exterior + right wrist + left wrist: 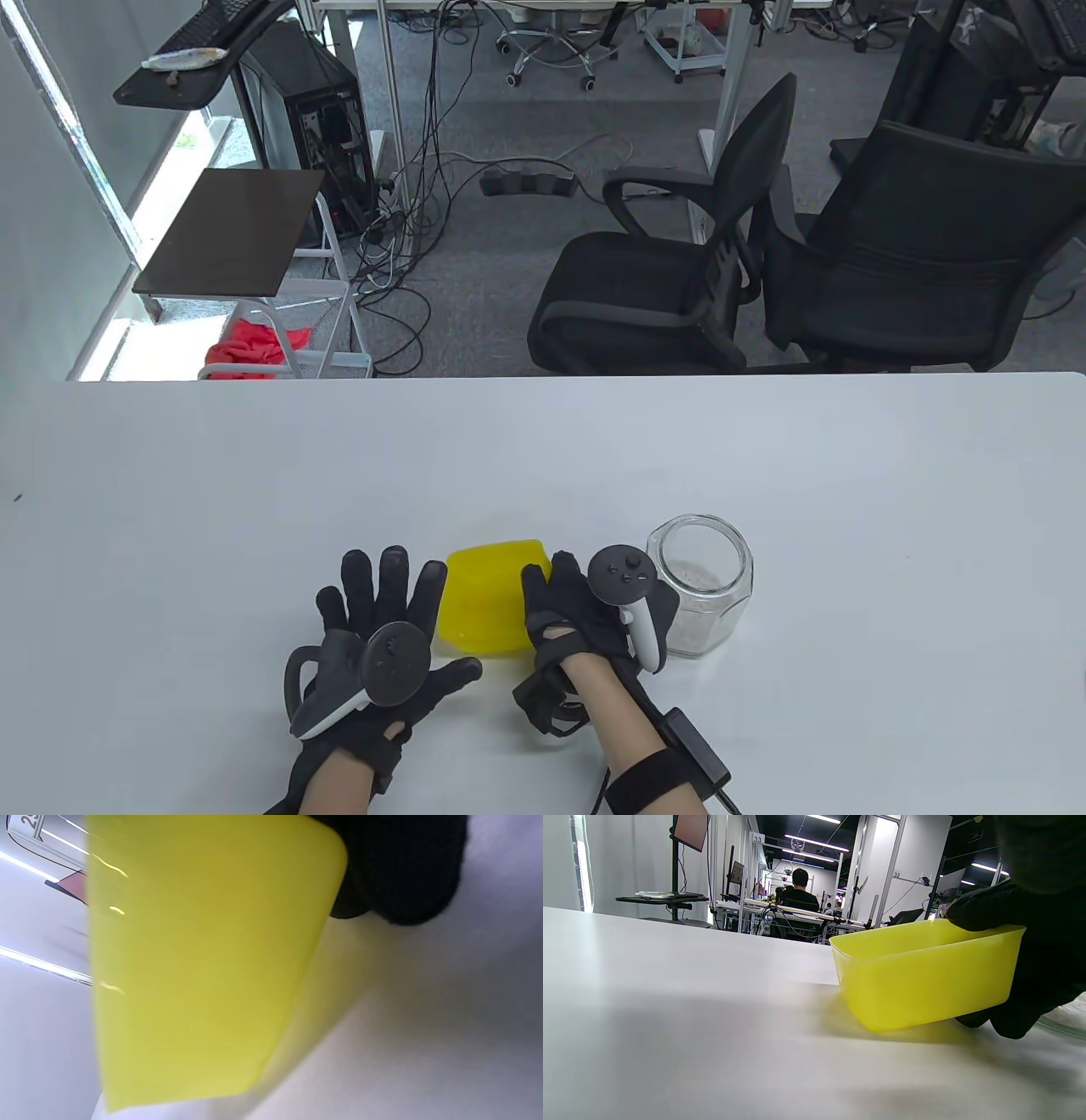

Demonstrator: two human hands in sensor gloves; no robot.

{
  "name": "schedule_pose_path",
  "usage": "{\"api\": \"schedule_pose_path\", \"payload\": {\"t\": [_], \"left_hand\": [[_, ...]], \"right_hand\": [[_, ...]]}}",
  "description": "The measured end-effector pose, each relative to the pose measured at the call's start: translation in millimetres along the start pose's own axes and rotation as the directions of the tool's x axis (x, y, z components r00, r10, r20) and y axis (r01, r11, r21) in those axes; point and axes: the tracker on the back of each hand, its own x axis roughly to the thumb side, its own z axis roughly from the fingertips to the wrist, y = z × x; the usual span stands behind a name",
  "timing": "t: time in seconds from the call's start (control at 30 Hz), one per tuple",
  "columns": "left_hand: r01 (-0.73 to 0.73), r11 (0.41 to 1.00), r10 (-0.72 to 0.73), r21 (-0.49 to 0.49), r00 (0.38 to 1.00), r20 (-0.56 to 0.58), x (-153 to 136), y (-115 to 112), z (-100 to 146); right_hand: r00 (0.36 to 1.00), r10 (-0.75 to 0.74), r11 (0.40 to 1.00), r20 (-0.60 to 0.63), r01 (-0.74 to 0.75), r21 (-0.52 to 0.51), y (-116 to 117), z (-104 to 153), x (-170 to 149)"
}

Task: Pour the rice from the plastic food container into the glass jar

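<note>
Two gloved hands at the near edge of the white table (543,458). Our right hand (577,611) grips the yellow plastic food container (488,603) by its right side, thumb over the rim, fingers down the outer wall; the left wrist view shows the same hold, with one fingertip hooked over the rim and the rest of the glove wrapped around that end. The container sits low on the table, tilted a little in the left wrist view; we cannot tell if its base is fully down. We cannot see any rice inside it from these angles. Our left hand (382,645) lies flat just left of the container, fingers spread wide, holding nothing, palm down on or just over the table; whether the index fingertip touches the container wall we cannot tell. Glass jar (701,584) stands upright just right of our right hand, mouth open, no lid on it, with a shallow layer of white grains at the bottom. The jar is partly hidden behind the tracker on our right hand. Right wrist view is nearly all yellow container wall with a dark glove fingertip (398,870) behind its corner. Two black office chairs (764,272) stand beyond the far table edge.
</note>
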Motion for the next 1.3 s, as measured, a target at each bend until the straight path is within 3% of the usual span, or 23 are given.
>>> {"api": "schedule_pose_path", "payload": {"t": [0.57, 0.9, 1.13, 1.3], "left_hand": [[0.026, 0.999, -0.026, -0.019, 1.000, 0.011, 7, -2, -1], [0.058, 0.997, -0.057, -0.046, 0.998, 0.024, 13, -7, -3], [0.065, 0.996, -0.062, -0.068, 0.997, 0.048, 18, -12, -4], [0.047, 0.993, -0.038, -0.104, 0.996, 0.085, 24, -19, -7]], "right_hand": [[0.999, 0.012, 1.000, 0.044, -0.011, -0.029, 3, 7, 0], [0.976, 0.145, 0.989, 0.161, -0.137, -0.063, -5, 24, 12], [0.878, 0.349, 0.932, 0.327, -0.360, -0.028, -17, 51, 28], [0.795, 0.409, 0.897, 0.448, -0.440, -0.038, -27, 71, 31]]}}
